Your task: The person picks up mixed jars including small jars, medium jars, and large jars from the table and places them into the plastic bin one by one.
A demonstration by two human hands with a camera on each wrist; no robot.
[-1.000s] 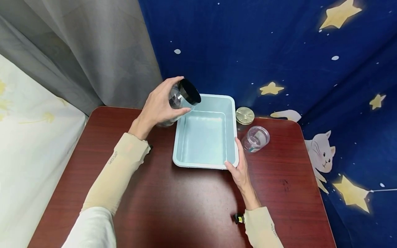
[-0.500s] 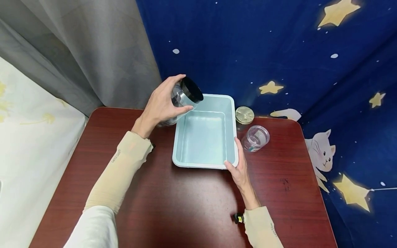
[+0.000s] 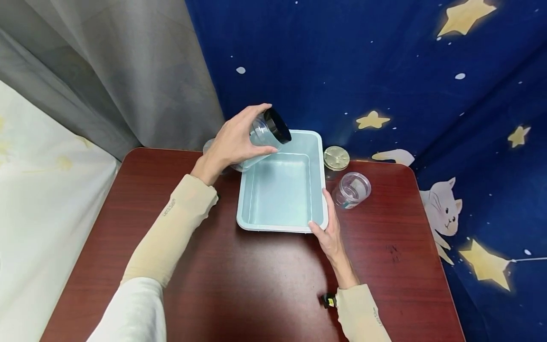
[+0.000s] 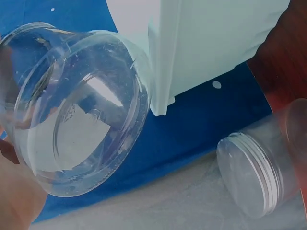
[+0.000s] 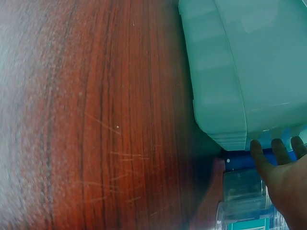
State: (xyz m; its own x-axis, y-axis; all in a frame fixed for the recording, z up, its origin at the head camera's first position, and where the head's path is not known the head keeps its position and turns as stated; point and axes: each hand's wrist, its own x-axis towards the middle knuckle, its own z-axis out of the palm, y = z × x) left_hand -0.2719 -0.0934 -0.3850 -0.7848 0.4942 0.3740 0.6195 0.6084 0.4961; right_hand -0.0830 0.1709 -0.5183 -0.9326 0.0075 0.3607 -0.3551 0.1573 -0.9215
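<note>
My left hand (image 3: 239,140) grips a clear jar with a black lid (image 3: 278,126), thumb and fingers spread around its body. The jar is tilted, lid toward the right, above the far left corner of a light blue plastic basin (image 3: 278,228). In the left wrist view the clear base of this jar (image 4: 81,129) faces the camera, close to the basin's wall (image 4: 216,38). My right hand (image 3: 331,237) holds the basin's near right corner, thumb over the rim and fingers along the outer side. The right wrist view shows the basin's outside (image 5: 268,72).
Right of the basin stand a gold-lidded jar (image 3: 336,158) and a clear jar with a teal label (image 3: 352,190). Another clear jar (image 4: 259,167) stands behind my left hand near the table's back edge. Grey and blue curtains hang behind the red-brown table (image 3: 256,285).
My left hand has moved right with the black-lidded jar, bringing it further over the basin's far left corner. The right hand and basin have stayed almost still.
</note>
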